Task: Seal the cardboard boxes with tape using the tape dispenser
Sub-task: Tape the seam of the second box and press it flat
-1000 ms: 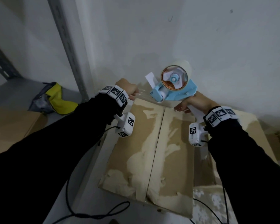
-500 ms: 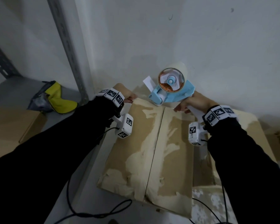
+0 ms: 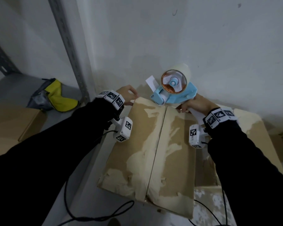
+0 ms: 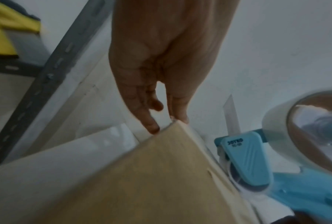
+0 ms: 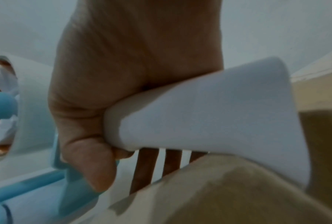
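A worn cardboard box (image 3: 145, 144) lies with both flaps closed, its seam running away from me. My left hand (image 3: 127, 95) is at the far left corner, its straight fingers (image 4: 151, 125) pressing down against the corner's sides. My right hand (image 3: 196, 105) grips the white handle (image 5: 209, 113) of the blue tape dispenser (image 3: 178, 93). The dispenser's roller sits at the box's far edge by the seam, close to the wall. A roll of clear tape (image 3: 181, 70) is mounted on it, and a loose tape end sticks up on the left.
A white wall stands right behind the box. Another torn cardboard box (image 3: 252, 128) lies to the right, a further one (image 3: 10, 121) at the left. A yellow and grey bag (image 3: 55, 97) sits beside a metal shelf upright (image 3: 69, 46). Black cables (image 3: 88, 216) trail near me.
The dispenser has come down and slightly left onto the box's far edge. My left hand has slid a little lower onto the far left corner.
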